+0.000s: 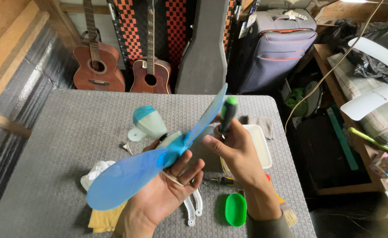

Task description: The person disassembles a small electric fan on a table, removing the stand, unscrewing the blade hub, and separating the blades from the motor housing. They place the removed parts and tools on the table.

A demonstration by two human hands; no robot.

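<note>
table (48,132) grey, bore all | fan (158,154) blue-bladed, lay above table in left hand (167,194), fingers curled under hub | right hand (240,154) gripped green-black screwdriver (228,113) beside hub | green lid (235,209) near wrist

Left hand (169,189) cupped, right hand (236,152) fisted

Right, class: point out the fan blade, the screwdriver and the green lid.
fan blade (123,178), head view, middle of the lower blue blade.
screwdriver (228,110), head view, green-and-black handle.
green lid (236,209), head view, its centre.
</note>
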